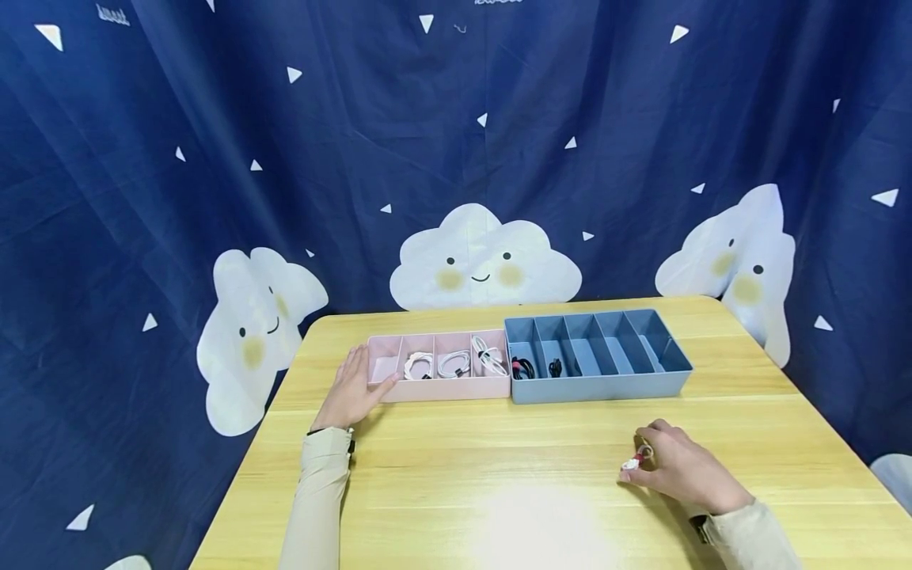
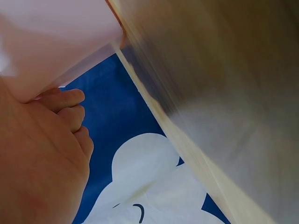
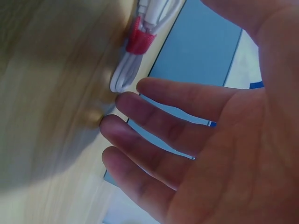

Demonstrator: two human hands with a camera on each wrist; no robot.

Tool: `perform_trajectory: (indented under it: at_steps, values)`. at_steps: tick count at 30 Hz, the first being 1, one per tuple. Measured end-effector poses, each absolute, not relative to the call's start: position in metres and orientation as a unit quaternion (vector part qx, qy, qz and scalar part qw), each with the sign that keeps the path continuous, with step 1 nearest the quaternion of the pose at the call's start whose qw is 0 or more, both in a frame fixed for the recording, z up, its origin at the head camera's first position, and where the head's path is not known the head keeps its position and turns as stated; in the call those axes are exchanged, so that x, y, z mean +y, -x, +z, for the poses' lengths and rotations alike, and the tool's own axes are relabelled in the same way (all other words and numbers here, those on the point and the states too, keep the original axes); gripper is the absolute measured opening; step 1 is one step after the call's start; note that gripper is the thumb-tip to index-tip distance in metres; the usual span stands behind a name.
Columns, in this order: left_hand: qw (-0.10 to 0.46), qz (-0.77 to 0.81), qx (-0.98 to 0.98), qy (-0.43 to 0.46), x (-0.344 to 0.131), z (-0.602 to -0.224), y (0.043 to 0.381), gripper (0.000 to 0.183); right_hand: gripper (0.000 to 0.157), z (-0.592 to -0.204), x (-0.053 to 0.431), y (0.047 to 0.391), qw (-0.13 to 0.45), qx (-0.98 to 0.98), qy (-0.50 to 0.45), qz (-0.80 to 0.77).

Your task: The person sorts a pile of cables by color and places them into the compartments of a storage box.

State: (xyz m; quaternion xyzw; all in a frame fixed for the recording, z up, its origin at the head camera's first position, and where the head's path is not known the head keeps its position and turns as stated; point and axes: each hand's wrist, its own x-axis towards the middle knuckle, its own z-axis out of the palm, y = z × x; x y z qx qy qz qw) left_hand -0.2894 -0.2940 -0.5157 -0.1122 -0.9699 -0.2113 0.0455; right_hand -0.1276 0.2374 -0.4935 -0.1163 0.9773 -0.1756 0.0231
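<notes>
My left hand rests against the left end of a pink divided organizer box, thumb along its front edge and fingers at the side wall. The left wrist view shows several bent fingers beside that pink wall. Over the table at the right, my right hand surrounds a bundled white cable with a red cable tie. In the right wrist view its fingers are spread and slightly bent, near the bundle's looped end; no firm grip shows.
A blue divided organizer box stands against the pink one's right end, with black cables in its left compartments. Coiled white cables lie in several pink compartments. Behind the wooden table hangs a dark blue curtain.
</notes>
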Motion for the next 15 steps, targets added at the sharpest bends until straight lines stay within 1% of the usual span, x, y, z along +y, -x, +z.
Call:
perform_trajectory:
  at_steps: [7,10,15]
  values:
    - [0.043,-0.21,-0.97,0.111,-0.2945,-0.516,0.2894,0.106,0.046,-0.4946,0.2356,0.128,0.02,0.979,0.112,-0.167]
    - [0.038,-0.209,-0.971,0.109,-0.2945,-0.5158,0.2892,0.106,0.048,-0.4946,0.2363,0.1284,0.022,0.979,0.113,-0.168]
    - [0.036,-0.209,-0.971,0.11,-0.2948,-0.5153,0.2895,0.107,0.058,-0.4943,0.2372,0.1266,0.02,0.981,0.099,-0.167]
